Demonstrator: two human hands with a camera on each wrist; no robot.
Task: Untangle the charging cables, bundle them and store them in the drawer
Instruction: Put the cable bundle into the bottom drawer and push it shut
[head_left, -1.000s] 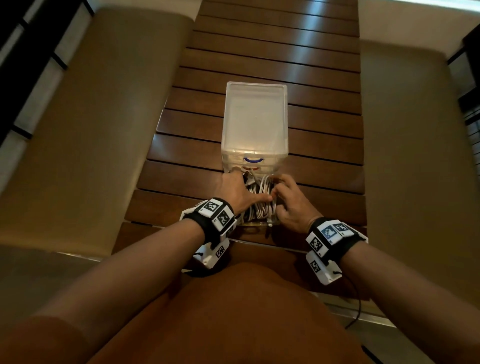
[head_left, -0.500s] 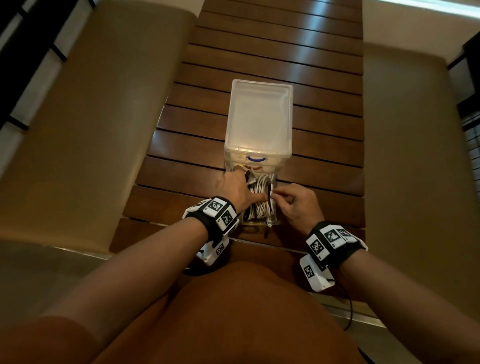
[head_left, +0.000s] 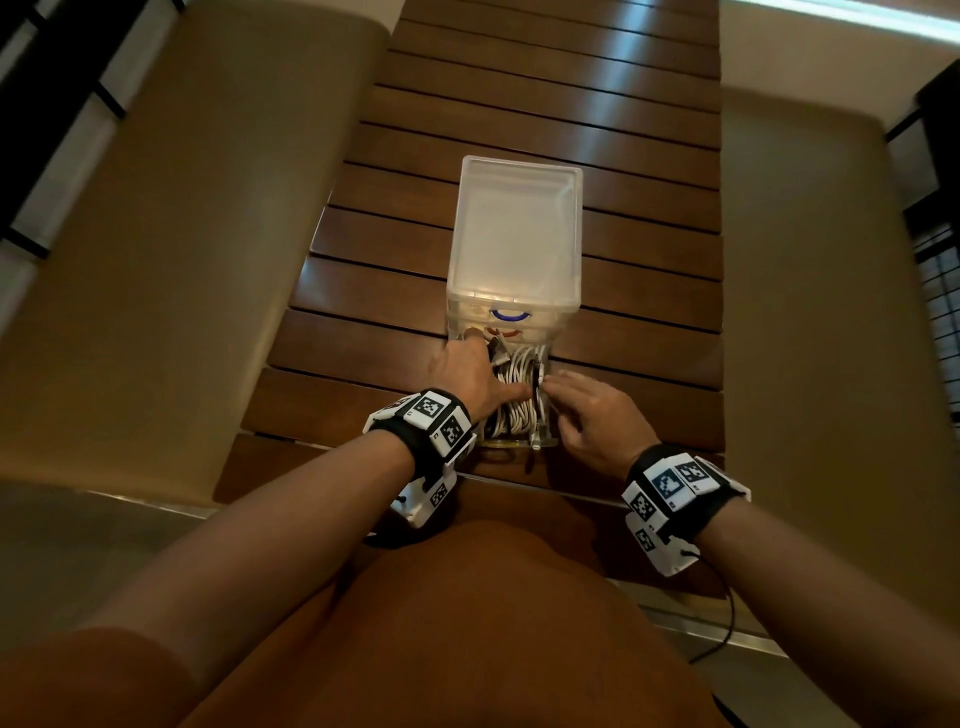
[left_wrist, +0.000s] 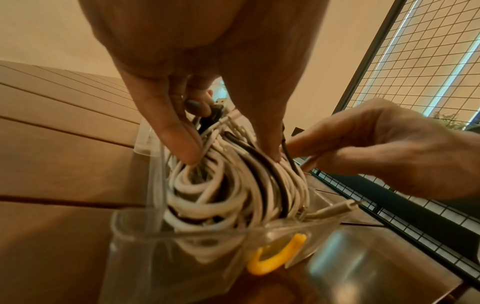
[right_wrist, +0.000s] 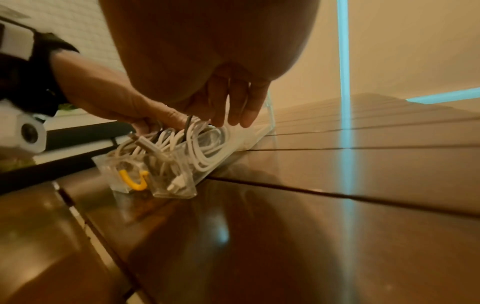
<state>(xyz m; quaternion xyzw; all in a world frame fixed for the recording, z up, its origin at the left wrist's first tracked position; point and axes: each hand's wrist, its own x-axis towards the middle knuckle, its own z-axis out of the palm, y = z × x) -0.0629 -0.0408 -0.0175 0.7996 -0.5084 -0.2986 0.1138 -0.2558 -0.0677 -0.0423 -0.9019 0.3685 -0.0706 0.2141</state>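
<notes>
A clear plastic drawer unit (head_left: 517, 234) stands on the wooden slatted table (head_left: 649, 364). Its bottom drawer (left_wrist: 182, 246), with a yellow handle (left_wrist: 275, 259), is pulled out toward me. Coiled white and black charging cables (left_wrist: 221, 195) fill it. My left hand (head_left: 467, 374) lies over the drawer's left side, its thumb and fingertips pressing down into the coils. My right hand (head_left: 587, 410) sits at the drawer's right edge, where its straight fingers (right_wrist: 233, 111) touch the bundle. A grey plug (left_wrist: 337, 207) sticks out over the front right corner.
The unit's upper drawers show a blue handle (head_left: 506, 314) and a red one below it. Padded tan benches (head_left: 182, 260) run along both sides of the table. A black wire-grid panel (left_wrist: 415, 82) stands on my left. My knee (head_left: 493, 623) is at the near edge.
My right hand slid off the top of the cables to the drawer's right edge and its fingers straightened. The left hand kept pressing the coils.
</notes>
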